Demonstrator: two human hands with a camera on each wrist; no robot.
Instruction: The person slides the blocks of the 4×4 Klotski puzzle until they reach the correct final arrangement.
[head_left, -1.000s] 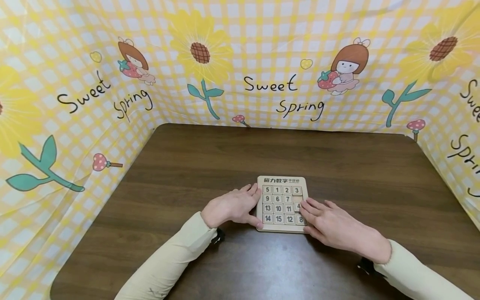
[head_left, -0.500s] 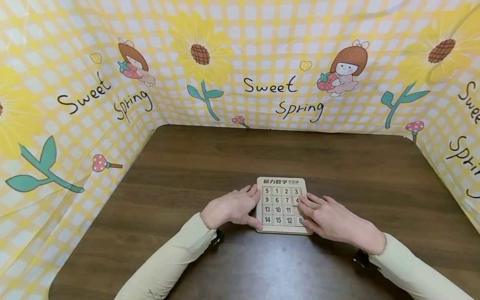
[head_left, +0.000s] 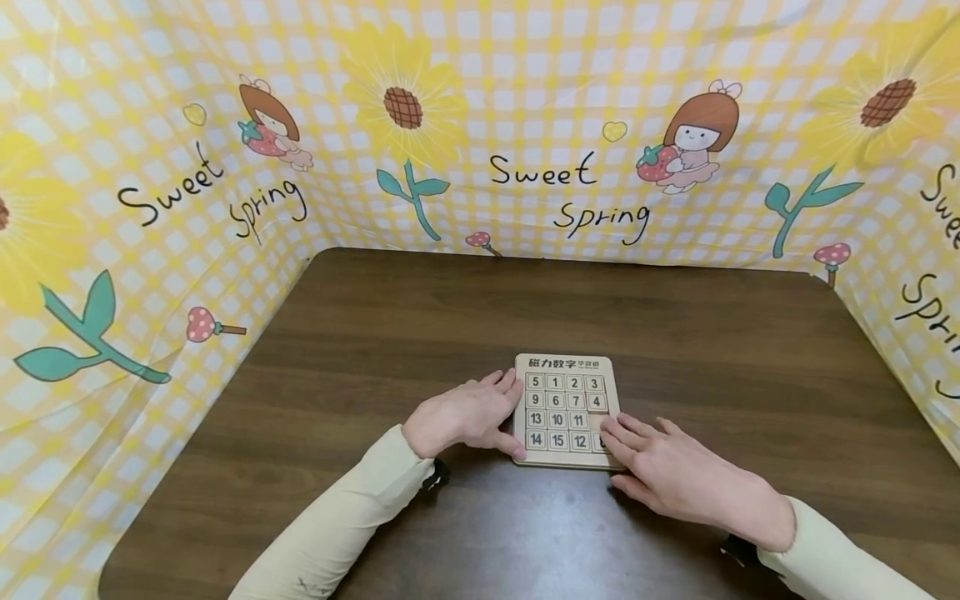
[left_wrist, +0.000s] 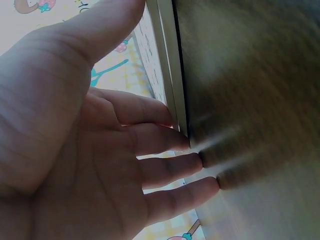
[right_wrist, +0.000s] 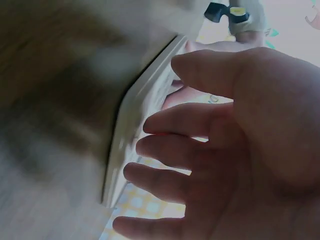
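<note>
A wooden number sliding puzzle (head_left: 564,457) lies flat on the table in the head view. My left hand (head_left: 468,412) rests along its left edge, fingers fairly straight, thumb on the near left corner. At the right side, my right hand (head_left: 675,467) touches the number 8 tile (head_left: 602,442) with extended fingertips, partly covering it. The number 4 tile (head_left: 596,402) sits under the 3 in the right column, and below it is a gap. In the left wrist view, fingertips meet the board's side (left_wrist: 172,75). The right wrist view shows the right fingers (right_wrist: 170,150) spread beside the board.
The dark wooden table (head_left: 420,308) has rounded corners. Yellow checked cloth (head_left: 465,108) with printed flowers and words hangs behind it and on both sides. Black wrist straps (head_left: 437,475) show at the cuffs.
The 4 tile has slid up the right column, leaving the gap beneath it. My right hand followed it up, then came back down to the 8 tile. My left hand stays in place.
</note>
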